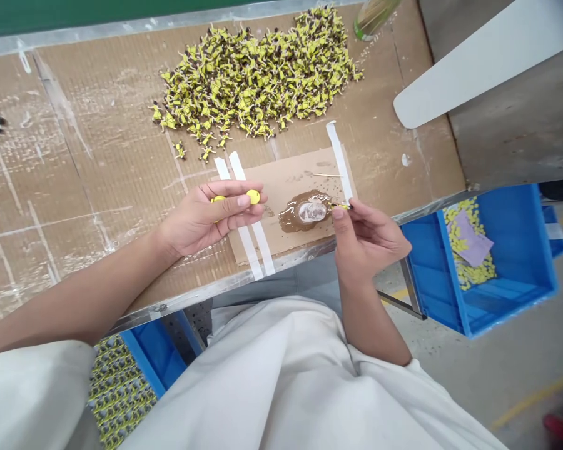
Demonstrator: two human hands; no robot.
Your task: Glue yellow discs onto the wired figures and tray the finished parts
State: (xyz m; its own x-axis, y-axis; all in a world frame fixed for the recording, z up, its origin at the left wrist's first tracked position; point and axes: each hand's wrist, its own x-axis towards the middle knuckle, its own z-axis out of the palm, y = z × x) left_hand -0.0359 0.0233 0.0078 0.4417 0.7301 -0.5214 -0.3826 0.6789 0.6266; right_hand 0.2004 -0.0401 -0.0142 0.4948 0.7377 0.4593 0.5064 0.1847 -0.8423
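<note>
My left hand (209, 215) is closed over the cardboard, pinching a small round yellow disc (253, 197) between thumb and fingers. A second yellow piece (218, 200) shows behind its thumb. My right hand (370, 240) grips a tiny yellow figure (342, 206) in its fingertips, at the right edge of a wet, glossy brown puddle (288, 220). In that puddle sits a whitish oval patch (312, 212). A thin wooden stick (326, 175) lies on the taped cardboard sheet (274, 181) beyond it. Fingers partly hide the figure.
A large heap of yellow figures with dark heads (263, 81) lies toward the back. A jar of sticks (375, 19) stands behind it, left of a white panel (478, 62). Below the table's front edge are a blue bin with yellow pieces (511, 300) and stacked figures (117, 394).
</note>
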